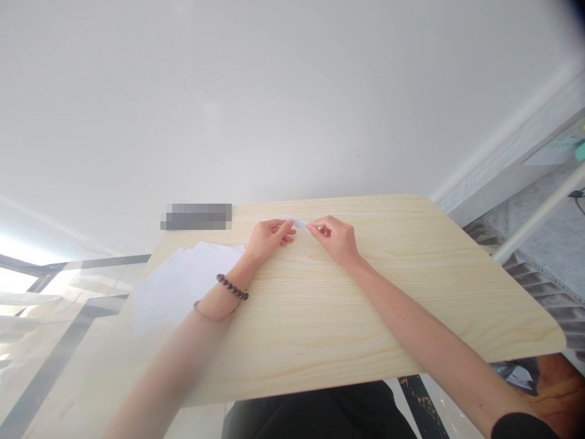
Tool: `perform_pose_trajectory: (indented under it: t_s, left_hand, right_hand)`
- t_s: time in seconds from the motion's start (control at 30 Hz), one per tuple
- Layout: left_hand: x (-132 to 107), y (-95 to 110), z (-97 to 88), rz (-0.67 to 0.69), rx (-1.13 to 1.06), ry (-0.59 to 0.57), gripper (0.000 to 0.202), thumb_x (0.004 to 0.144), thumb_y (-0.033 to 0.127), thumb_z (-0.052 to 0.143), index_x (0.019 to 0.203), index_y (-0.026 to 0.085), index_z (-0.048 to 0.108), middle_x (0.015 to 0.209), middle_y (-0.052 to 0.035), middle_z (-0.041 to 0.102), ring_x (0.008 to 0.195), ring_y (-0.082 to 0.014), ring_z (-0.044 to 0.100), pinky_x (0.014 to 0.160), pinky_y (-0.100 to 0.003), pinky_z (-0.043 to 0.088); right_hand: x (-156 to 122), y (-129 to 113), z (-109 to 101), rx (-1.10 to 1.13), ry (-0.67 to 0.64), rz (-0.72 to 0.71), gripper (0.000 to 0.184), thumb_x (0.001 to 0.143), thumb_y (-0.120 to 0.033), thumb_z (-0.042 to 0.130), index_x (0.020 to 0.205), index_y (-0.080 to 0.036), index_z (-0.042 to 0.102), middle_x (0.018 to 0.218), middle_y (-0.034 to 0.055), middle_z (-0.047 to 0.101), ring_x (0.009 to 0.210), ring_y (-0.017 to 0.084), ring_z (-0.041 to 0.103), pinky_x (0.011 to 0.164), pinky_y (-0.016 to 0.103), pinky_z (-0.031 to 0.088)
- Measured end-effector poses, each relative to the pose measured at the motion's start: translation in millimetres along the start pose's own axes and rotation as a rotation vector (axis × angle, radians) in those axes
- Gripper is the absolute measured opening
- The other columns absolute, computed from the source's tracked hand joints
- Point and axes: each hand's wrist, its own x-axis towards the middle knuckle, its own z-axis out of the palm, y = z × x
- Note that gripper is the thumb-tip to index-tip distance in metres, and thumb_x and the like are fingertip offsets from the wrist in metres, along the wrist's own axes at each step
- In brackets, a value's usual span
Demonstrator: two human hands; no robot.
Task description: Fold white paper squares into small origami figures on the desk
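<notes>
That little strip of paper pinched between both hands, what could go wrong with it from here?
The small paper piece is held only by the fingertips of the left hand and right hand, so it could tear or slip if pulled. The loose white sheets reach toward the table edge under the left forearm, so a sweep of that arm might push them off.

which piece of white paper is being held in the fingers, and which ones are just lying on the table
The small folded paper strip, pinched between the left hand and right hand. The large white sheets lie flat and untouched at the wooden table's left edge.
</notes>
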Motion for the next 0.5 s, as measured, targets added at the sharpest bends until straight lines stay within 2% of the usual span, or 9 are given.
perform_pose_trajectory:
  t_s: [0.1,0.27,0.4,0.5]
  left_hand:
    - [-0.8,0.5,0.2,0.019,0.0,-0.042,0.047,0.076,0.052,0.051,0.098,0.012,0.06,0.093,-0.013,0.067,0.078,-0.0176,0.063,0.068,-0.029,0.05]
    - [-0.1,0.5,0.0,0.02,-0.033,-0.042,0.043,0.077,0.049,0.051,0.098,0.012,0.057,0.096,-0.014,0.066,0.078,-0.0182,0.063,0.065,-0.027,0.049]
    - [0.7,-0.4,0.0,0.043,-0.039,-0.042,0.038,0.077,0.047,0.051,0.093,0.013,0.055,0.093,-0.012,0.066,0.079,-0.018,0.064,0.064,-0.026,0.048]
    - [1.0,-1.0,0.2,0.053,-0.062,-0.042,0.037,0.077,0.045,0.051,0.097,0.014,0.053,0.096,-0.0119,0.065,0.082,-0.0185,0.064,0.062,-0.025,0.049]
  right_hand:
    - [-1.5,-0.7,0.4,-0.003,-0.067,-0.039,0.019,0.081,-0.033,0.05,0.076,-0.02,0.062,0.08,0.0015,0.066,0.056,0.009,0.053,0.056,0.023,0.042]
    - [-2.5,-2.6,0.7,-0.018,-0.18,-0.093,0.018,0.083,-0.031,0.048,0.081,-0.021,0.063,0.086,0.002,0.067,0.064,0.011,0.057,0.06,0.023,0.043]
    - [-2.5,-3.3,0.5,0.012,-0.203,-0.126,0.017,0.083,-0.03,0.048,0.082,-0.022,0.064,0.089,0.0011,0.067,0.071,0.011,0.059,0.061,0.023,0.044]
    - [-2.5,-3.1,0.7,0.017,-0.207,-0.1,0.018,0.083,-0.031,0.048,0.083,-0.022,0.064,0.091,0.0016,0.067,0.069,0.012,0.06,0.062,0.024,0.045]
